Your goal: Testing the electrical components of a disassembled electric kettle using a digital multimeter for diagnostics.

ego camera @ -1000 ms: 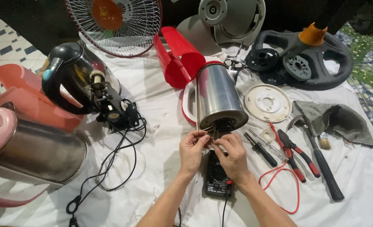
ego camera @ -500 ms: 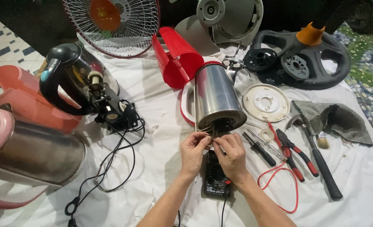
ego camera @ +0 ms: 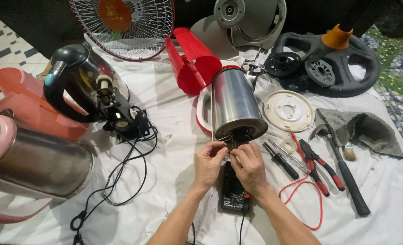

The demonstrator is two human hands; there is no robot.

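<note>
Pinching wires under steel kettle (ego camera: 236,105): left hand (ego camera: 209,164), right hand (ego camera: 250,169)

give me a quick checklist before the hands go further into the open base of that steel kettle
1. Kettle body steady: steel kettle lies on its side on the white cloth, open base toward the hands. Ok.
2. Both hands on the wiring: left hand and right hand pinch thin wires at the base. Ok.
3. Black meter readable: mostly hidden under the hands. Not ok.
4. Kettle unplugged: no cord from it visible. Cannot tell.
5. Tools within reach: screwdrivers, red pliers and hammer lie beside the right hand. Ok.
</note>
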